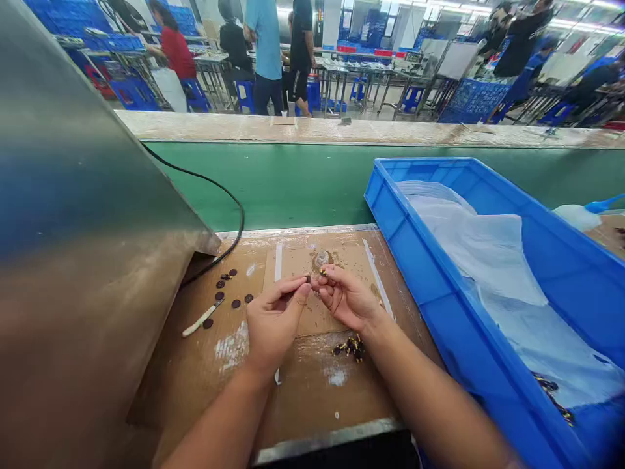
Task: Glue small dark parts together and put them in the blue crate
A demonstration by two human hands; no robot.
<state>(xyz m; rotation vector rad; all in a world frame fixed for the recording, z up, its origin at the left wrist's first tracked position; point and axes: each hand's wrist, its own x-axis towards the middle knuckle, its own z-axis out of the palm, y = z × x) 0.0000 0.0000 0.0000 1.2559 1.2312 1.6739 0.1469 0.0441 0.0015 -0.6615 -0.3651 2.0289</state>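
Observation:
Between thumb and forefinger, my left hand (pixel 276 316) pinches a small dark round disc (pixel 308 279). My right hand (pixel 349 296) is close beside it, its thumb and finger closed on a tiny black-and-yellow piece (pixel 323 273). The two hands meet above a cardboard sheet (pixel 317 319) taped to the bench. A little pile of black-and-yellow pieces (pixel 352 348) lies below my right wrist. To the left of my left hand are several loose dark discs (pixel 236 303) and a knife with a pale handle (pixel 198 322).
A big blue crate (pixel 415 260) lined with white sheets (pixel 493 254) stands at right. At left, a metal housing (pixel 88 260) leans over the bench, with a black cable (pixel 229 192) beside it. A green partition (pixel 293 182) runs behind; people work beyond it.

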